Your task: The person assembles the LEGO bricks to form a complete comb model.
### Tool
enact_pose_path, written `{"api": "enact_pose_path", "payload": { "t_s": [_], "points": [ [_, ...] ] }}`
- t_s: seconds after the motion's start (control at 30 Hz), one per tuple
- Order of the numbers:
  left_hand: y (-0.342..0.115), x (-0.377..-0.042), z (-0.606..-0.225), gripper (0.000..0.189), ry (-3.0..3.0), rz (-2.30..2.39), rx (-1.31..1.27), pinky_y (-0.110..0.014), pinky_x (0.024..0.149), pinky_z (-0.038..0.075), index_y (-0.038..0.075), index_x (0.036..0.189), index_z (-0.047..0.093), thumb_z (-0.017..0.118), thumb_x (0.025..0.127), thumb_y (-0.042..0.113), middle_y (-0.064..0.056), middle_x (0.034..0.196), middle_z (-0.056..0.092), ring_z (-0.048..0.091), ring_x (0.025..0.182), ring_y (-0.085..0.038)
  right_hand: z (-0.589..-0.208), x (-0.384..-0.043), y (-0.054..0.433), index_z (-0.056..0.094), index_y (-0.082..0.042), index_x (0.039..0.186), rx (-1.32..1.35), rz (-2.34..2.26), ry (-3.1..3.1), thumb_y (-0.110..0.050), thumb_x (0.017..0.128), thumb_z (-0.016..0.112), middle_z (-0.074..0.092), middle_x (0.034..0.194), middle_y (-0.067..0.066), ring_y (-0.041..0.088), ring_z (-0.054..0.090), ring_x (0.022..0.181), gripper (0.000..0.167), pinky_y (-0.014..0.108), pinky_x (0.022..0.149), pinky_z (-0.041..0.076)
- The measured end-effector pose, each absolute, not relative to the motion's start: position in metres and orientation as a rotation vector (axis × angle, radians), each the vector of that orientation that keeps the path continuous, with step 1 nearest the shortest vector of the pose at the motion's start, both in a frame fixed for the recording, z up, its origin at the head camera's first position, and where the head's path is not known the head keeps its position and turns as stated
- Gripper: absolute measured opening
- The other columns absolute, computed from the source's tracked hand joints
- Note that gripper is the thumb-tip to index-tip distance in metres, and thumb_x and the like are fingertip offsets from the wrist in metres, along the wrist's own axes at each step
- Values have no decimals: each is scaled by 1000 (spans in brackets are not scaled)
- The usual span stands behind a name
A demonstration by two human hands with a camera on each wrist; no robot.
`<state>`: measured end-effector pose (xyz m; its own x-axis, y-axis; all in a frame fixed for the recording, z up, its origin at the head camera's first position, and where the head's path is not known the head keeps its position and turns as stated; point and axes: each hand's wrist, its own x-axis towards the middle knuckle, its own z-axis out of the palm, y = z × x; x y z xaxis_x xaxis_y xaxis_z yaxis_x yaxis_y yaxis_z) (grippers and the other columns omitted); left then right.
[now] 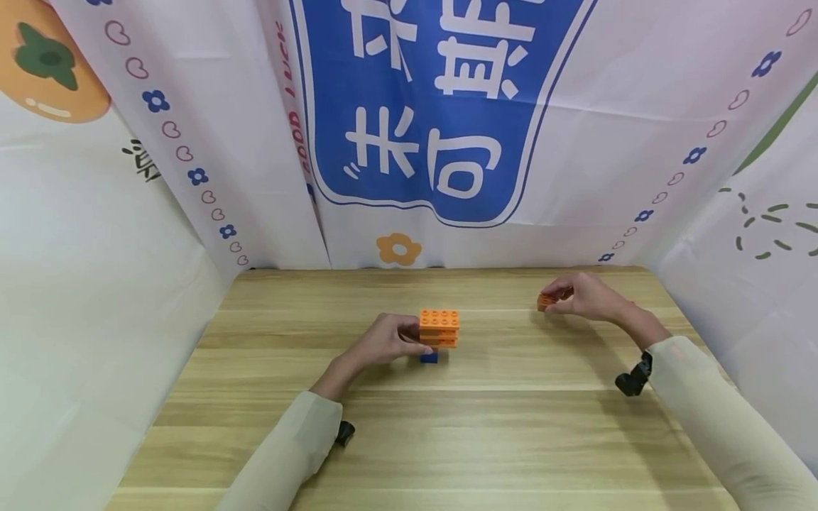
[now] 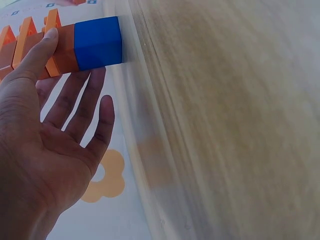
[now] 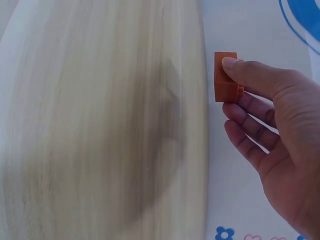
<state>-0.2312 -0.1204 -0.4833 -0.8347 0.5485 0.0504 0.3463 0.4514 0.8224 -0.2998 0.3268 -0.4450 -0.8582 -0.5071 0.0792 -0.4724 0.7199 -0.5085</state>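
Note:
Near the middle of the table, my left hand [image 1: 388,338] holds a stack of toy building bricks [image 1: 439,328] by its side. Wide bright orange layers alternate with narrower brown-orange bricks, and a blue brick [image 2: 99,43] forms the bottom. In the left wrist view, the thumb of the left hand [image 2: 60,145] presses the stack's near side, with other fingers behind it. Whether the blue brick touches the table cannot be told. Toward the back right, my right hand [image 1: 589,298] pinches a small brown-orange brick [image 3: 226,75] between thumb and fingertips; its studs face the palm.
The wood-grain table [image 1: 486,440] ends at a printed white cloth backdrop [image 1: 575,213], with white cloth sides left and right. A black wrist device [image 1: 635,380] hangs below the right sleeve, another black device [image 1: 345,433] beside the left sleeve.

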Motion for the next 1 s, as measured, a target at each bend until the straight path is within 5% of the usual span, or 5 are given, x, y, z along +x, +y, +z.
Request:
{"api": "enact_pose_path", "payload": {
  "t_s": [0.67, 1.0],
  "points": [
    [-119, -230, -483, 23, 2478, 1334, 758, -31, 83, 60, 14, 109, 78, 87, 91, 25, 2, 100, 78, 72, 90, -12, -418, -283, 285, 82, -10, 111, -1117, -857, 2797, -17, 83, 93, 76, 97, -5, 28, 72, 88, 30, 32, 76, 59],
    [-120, -231, -483, 22, 2493, 1323, 765, -33, 83, 60, 16, 108, 77, 87, 92, 27, 4, 99, 78, 71, 90, -12, -401, -272, 263, 83, -10, 110, -1282, -844, 2778, -17, 83, 93, 75, 96, -8, 8, 66, 84, 29, 29, 74, 58]
  ]
}}
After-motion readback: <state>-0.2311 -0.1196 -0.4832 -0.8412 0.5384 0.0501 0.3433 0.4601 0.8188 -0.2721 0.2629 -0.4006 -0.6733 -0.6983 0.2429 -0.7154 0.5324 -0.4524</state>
